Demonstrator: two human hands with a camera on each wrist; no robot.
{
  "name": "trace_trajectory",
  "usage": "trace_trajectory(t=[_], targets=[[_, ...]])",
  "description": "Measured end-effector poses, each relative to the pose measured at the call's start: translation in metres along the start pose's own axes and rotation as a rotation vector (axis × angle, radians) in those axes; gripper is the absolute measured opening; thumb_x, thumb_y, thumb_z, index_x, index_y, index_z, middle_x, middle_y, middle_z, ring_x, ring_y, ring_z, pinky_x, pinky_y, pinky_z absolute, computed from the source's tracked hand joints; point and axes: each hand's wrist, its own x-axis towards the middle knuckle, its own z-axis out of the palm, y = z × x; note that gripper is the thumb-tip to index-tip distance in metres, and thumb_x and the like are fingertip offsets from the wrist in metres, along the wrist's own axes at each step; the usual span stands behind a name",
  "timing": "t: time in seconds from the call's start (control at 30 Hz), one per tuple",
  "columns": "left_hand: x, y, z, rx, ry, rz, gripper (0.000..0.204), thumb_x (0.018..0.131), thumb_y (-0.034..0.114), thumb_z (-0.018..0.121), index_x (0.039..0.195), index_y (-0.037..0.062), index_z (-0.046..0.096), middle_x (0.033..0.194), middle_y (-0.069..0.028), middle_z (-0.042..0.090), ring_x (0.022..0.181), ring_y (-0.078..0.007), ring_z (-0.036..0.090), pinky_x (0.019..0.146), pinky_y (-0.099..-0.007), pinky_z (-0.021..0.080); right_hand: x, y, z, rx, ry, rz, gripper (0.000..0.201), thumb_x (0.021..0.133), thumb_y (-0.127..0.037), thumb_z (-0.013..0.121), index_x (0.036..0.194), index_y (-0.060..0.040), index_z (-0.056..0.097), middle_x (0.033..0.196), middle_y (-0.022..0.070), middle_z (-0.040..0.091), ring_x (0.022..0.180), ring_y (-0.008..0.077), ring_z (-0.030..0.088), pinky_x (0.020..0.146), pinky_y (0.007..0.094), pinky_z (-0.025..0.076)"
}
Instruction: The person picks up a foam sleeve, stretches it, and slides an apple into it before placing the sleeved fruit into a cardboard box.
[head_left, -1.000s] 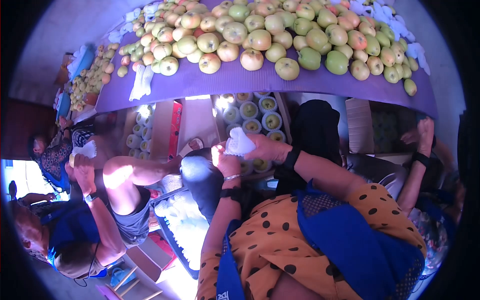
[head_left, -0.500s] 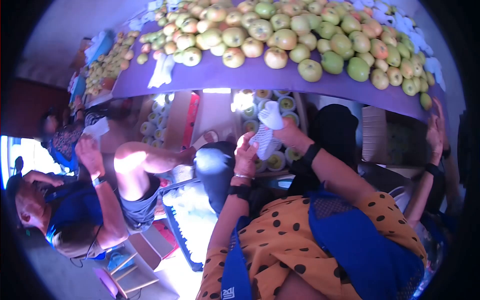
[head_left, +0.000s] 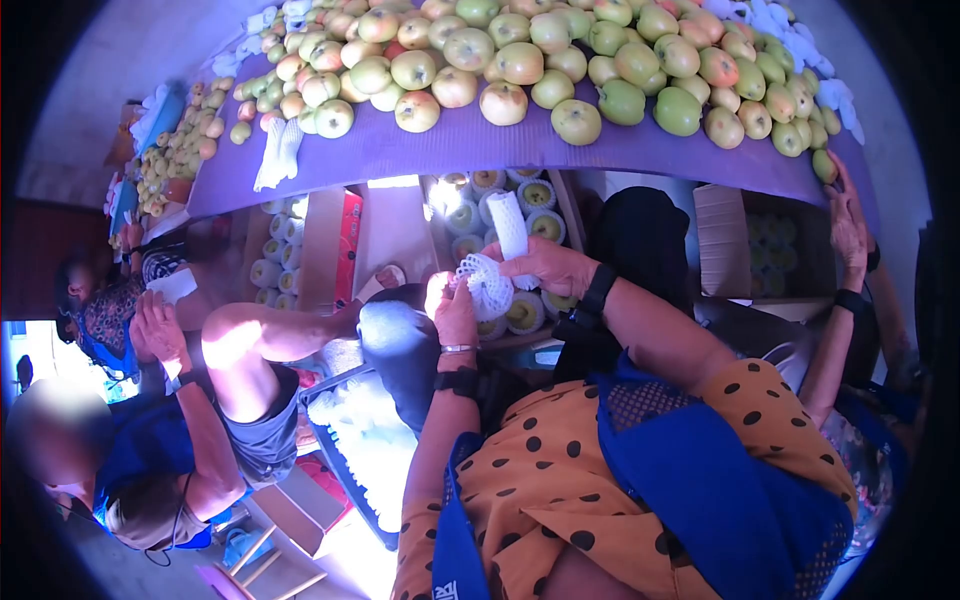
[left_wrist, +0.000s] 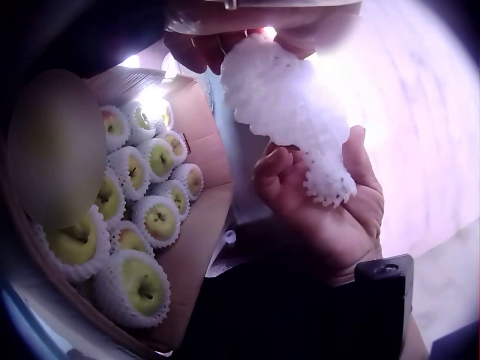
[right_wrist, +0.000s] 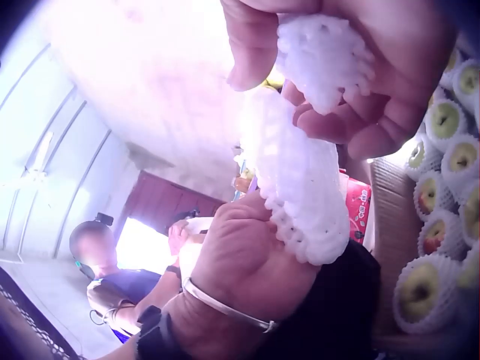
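Note:
A white foam fruit net (head_left: 486, 287) is between my hands in the head view, its lattice mouth spread round. My left hand (head_left: 455, 315) pinches its left side. At the other side is my right hand (head_left: 552, 265), gripping a rolled foam sleeve (head_left: 508, 225) that stands up above its fingers. In the right wrist view, the sleeve's frilled end (right_wrist: 322, 60) pokes out between thumb and curled fingers, and the larger net hangs over the left hand (right_wrist: 247, 247). No fruit shows inside the net.
Apples (head_left: 520, 62) are heaped on the purple table (head_left: 400, 165) ahead. Below stands a cardboard box (left_wrist: 206, 142) of netted apples (left_wrist: 160, 220). A black crate (head_left: 385, 530) of white nets lies left of my knee. People sit at both sides, with another open box (head_left: 718, 245) at right.
The netting, bunched together a second ago, now shows a spread round mouth at the left hand and an upright roll at the right. The right-hand person's hands have reached up to the table edge.

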Motion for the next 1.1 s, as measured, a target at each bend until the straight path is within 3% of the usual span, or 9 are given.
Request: trace_trajectory(t=[0.2, 0.47, 0.57, 0.63, 0.73, 0.87, 0.93, 1.0, 1.1], targets=[[0.01, -0.017, -0.002, 0.295, -0.02, 0.298, 0.007, 0.08, 0.0, 0.051, 0.079, 0.0053, 0.046, 0.071, 0.0019, 0.045, 0.062, -0.005, 0.041, 0.058, -0.0186, 0.036, -0.003, 0.0, 0.003, -0.248, 0.054, 0.098, 0.032, 0.067, -0.003, 0.062, 0.098, 0.0014, 0.054, 0.082, 0.0042, 0.059, 0.072, 0.0136, 0.056, 0.068, 0.0252, 0.044], [-0.003, 0.001, 0.003, 0.008, -0.28, -0.106, 0.015, 0.074, 0.011, 0.062, 0.08, 0.0067, 0.049, 0.073, 0.004, 0.049, 0.063, -0.0058, 0.042, 0.06, -0.0202, 0.038, 0.023, 0.028, -0.025, -0.618, 0.42, -0.317, 0.035, 0.063, -0.002, 0.061, 0.097, 0.0008, 0.053, 0.084, 0.0033, 0.058, 0.077, 0.0114, 0.054, 0.069, 0.0257, 0.044], [0.002, -0.015, -0.005, 0.52, -0.233, 0.196, 0.019, 0.068, 0.012, 0.066, 0.074, 0.0062, 0.049, 0.064, 0.0023, 0.05, 0.056, -0.0077, 0.043, 0.053, -0.023, 0.039, 0.024, 0.03, -0.025, -0.775, 0.502, -0.343, 0.033, 0.062, -0.004, 0.062, 0.094, 0.0007, 0.053, 0.081, 0.0048, 0.058, 0.075, 0.0133, 0.055, 0.069, 0.0271, 0.044], [0.0, -0.006, -0.003, 0.899, 0.079, 0.379, 0.021, 0.065, 0.009, 0.068, 0.067, 0.0051, 0.047, 0.057, -0.0009, 0.046, 0.049, -0.0094, 0.041, 0.046, -0.0258, 0.038, 0.019, 0.022, -0.015, -0.874, 0.547, -0.317, 0.032, 0.062, -0.005, 0.062, 0.092, 0.0004, 0.053, 0.079, 0.0059, 0.059, 0.074, 0.0149, 0.055, 0.069, 0.028, 0.044], [-0.006, 0.005, 0.01, 0.832, 0.259, 0.427, 0.025, 0.065, 0.009, 0.069, 0.063, 0.0034, 0.045, 0.052, -0.0035, 0.043, 0.046, -0.0103, 0.04, 0.044, -0.0276, 0.037, 0.015, 0.016, -0.007, -1.022, 0.746, -0.339, 0.03, 0.062, -0.009, 0.06, 0.09, -0.0002, 0.053, 0.076, 0.0162, 0.057, 0.071, 0.0267, 0.057, 0.064, 0.0338, 0.044], [0.0, -0.014, 0.0, 0.671, -0.039, 0.502, 0.022, 0.071, 0.011, 0.067, 0.067, 0.0061, 0.045, 0.056, 0.0008, 0.046, 0.047, -0.0124, 0.046, 0.044, -0.0248, 0.038, 0.022, 0.022, -0.019, -0.917, 0.849, -0.534, 0.032, 0.065, -0.008, 0.059, 0.095, -0.0011, 0.051, 0.074, 0.0134, 0.057, 0.069, 0.0253, 0.057, 0.063, 0.0338, 0.044], [-0.004, -0.008, 0.003, 0.392, -0.236, 0.294, 0.019, 0.078, 0.022, 0.059, 0.077, 0.0079, 0.047, 0.066, -0.001, 0.051, 0.052, -0.016, 0.052, 0.048, -0.0226, 0.041, 0.026, 0.024, -0.026, -0.779, 0.794, -0.669, 0.033, 0.065, -0.007, 0.059, 0.096, -0.0008, 0.051, 0.073, 0.0116, 0.057, 0.067, 0.0227, 0.057, 0.061, 0.0328, 0.044], [-0.006, 0.006, 0.001, -0.249, -0.23, -0.238, 0.027, 0.083, 0.034, 0.049, 0.087, 0.0082, 0.046, 0.081, -0.0058, 0.053, 0.07, -0.0196, 0.057, 0.051, -0.0237, 0.043, 0.027, 0.02, -0.029, -0.326, 0.664, -0.448, 0.033, 0.066, -0.006, 0.06, 0.097, 0.0001, 0.052, 0.075, 0.0074, 0.058, 0.068, 0.0155, 0.056, 0.06, 0.0285, 0.044], [0.002, -0.001, -0.007, -0.345, -0.314, -0.381, 0.045, 0.082, 0.042, 0.045, 0.11, 0.0072, 0.04, 0.103, -0.0098, 0.05, 0.089, -0.0225, 0.054, 0.053, -0.0269, 0.047, 0.016, 0.013, -0.017, -0.116, 0.505, -0.364, 0.033, 0.066, -0.005, 0.06, 0.097, 0.0014, 0.052, 0.079, 0.0055, 0.057, 0.07, 0.0109, 0.054, 0.061, 0.025, 0.044]])
